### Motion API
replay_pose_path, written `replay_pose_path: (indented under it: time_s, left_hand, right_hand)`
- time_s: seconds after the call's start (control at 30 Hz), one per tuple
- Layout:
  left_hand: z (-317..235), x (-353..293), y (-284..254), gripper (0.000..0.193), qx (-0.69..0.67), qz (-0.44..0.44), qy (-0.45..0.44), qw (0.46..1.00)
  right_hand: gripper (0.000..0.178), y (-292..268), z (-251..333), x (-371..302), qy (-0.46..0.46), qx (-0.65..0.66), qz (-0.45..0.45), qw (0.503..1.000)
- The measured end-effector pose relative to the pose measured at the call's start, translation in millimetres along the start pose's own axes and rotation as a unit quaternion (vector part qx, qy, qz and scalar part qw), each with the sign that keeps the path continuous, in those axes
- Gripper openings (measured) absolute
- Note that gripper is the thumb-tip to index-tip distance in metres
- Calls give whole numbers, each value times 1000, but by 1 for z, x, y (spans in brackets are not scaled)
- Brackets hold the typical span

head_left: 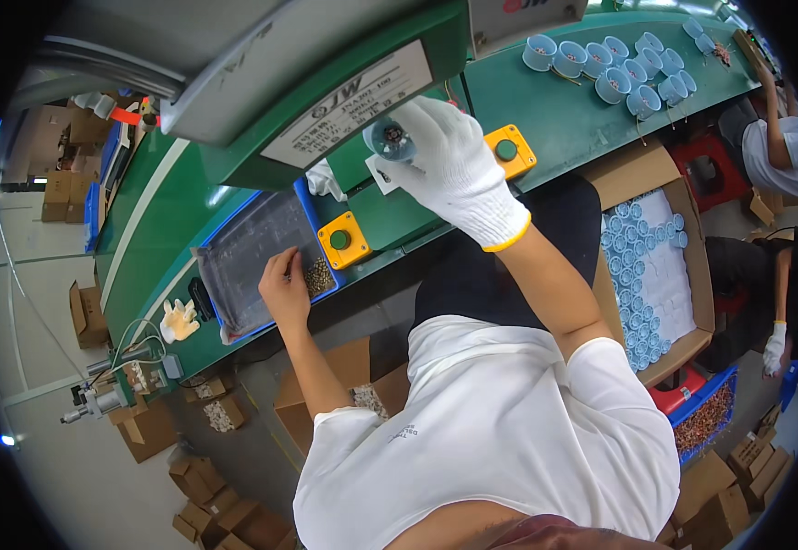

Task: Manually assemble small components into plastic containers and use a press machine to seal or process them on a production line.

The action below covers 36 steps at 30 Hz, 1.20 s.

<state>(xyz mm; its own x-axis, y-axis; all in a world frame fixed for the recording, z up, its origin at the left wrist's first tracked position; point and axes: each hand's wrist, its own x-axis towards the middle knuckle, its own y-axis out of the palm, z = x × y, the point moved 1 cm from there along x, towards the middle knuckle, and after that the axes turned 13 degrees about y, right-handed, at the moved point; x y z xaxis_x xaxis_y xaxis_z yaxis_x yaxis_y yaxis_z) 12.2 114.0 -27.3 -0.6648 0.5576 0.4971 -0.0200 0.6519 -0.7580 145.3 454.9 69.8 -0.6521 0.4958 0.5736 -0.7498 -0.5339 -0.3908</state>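
My right hand (459,174), in a white knitted glove with a yellow cuff edge, is closed around a small round cup (390,142) under the green machine head (326,110). Dark and coppery bits show inside the cup. Bare, my left hand (283,282) reaches into a blue-rimmed tray (257,243), fingers curled together at a heap of small brass-coloured metal parts (318,276). What its fingertips pinch, if anything, is too small to make out. Yellow boxes with green push buttons (339,239) flank the work spot, the other button box (508,150) being beside my right wrist.
Several light blue cups (598,60) with wires stand on the green bench at the far right. An open carton (665,275) of similar blue parts sits at my right. Co-workers (778,147) are along the right side. A cream glove (179,321) lies left of the tray.
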Motion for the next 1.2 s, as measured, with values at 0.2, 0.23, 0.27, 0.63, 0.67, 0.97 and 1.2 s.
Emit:
replay_pose_path:
  time_s: [0.2, 0.23, 0.27, 0.63, 0.67, 0.97, 1.2]
  left_hand:
    - [-1, -1, -2, 14, -8, 7, -19, 1000]
    - [-1, 0, -2, 14, -9, 5, -19, 1000]
    - [-1, 0, -3, 14, -2, 7, -16, 1000]
    - [-6, 4, -4, 14, -2, -12, 9, 1000]
    - [-4, -1, -5, 14, -15, -16, -7, 1000]
    - [-86, 3, 35, 13, -8, -76, 200, 977]
    - [-86, 5, 40, 9, 31, -98, 185, 977]
  right_hand:
    - [66, 2, -6, -2, -25, -16, 14, 999]
    - [66, 4, -5, -3, -27, -16, 14, 999]
    - [67, 7, -3, -5, -20, -38, 14, 999]
    - [40, -6, 22, 12, -10, -118, -47, 992]
    - [40, -5, 22, 13, 14, -140, -34, 989]
    - [32, -47, -38, -25, -60, -24, -112, 992]
    - [6, -61, -88, -51, -97, -40, -173, 979]
